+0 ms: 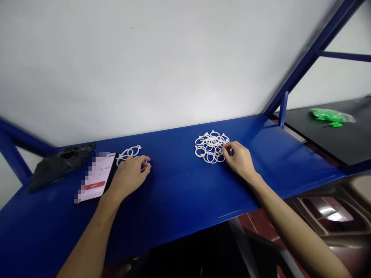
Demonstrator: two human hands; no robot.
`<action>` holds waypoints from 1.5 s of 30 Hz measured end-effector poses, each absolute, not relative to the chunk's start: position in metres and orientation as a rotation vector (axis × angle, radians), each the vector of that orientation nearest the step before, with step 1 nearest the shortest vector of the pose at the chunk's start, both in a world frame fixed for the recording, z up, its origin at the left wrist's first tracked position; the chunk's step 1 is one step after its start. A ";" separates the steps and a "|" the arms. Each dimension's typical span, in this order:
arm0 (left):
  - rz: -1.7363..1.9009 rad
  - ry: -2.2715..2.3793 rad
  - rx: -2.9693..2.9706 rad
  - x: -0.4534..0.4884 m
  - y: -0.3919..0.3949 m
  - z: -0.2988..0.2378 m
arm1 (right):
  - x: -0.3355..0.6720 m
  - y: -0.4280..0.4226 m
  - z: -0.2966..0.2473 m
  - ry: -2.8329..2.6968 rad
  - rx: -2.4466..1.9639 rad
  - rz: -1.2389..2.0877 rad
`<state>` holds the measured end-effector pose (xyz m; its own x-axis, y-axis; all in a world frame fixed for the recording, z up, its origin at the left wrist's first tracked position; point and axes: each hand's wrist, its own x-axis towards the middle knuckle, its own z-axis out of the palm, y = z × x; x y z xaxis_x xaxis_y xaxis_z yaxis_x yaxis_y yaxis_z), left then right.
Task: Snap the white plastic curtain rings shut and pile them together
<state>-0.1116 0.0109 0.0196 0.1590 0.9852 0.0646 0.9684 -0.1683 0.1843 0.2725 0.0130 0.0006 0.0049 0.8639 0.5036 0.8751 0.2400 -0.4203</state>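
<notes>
A pile of several white plastic rings (211,146) lies on the blue shelf (179,193) near the back wall. My right hand (239,159) rests at the pile's right edge, its fingertips pinched on a ring there. A short chain of linked white rings (129,152) lies further left. My left hand (129,177) sits on the shelf just in front of that chain, fingers curled and pressed on a ring at its right end.
A phone (97,177) with a lit screen lies left of my left hand. A black plastic bag (59,164) sits at the far left. A black table (333,133) with green pieces in a bag (332,116) stands to the right. A blue post (283,110) marks the shelf's right end.
</notes>
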 end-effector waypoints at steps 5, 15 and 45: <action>0.232 1.890 2.307 -0.107 0.007 0.025 | 0.269 0.012 0.003 -1.815 -1.554 -0.041; 0.850 1.762 2.042 -0.090 0.004 0.033 | 0.258 0.013 0.003 -1.918 -1.414 -0.048; 0.989 1.506 1.533 -0.060 -0.007 0.012 | 0.140 -0.002 -0.006 -2.214 -0.911 0.492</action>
<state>-0.0596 -0.0066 0.0118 0.0058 0.9998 0.0187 0.4146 -0.0194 0.9098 0.1403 -0.0018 -0.0058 -0.5210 0.7257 0.4494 0.4670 0.6830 -0.5616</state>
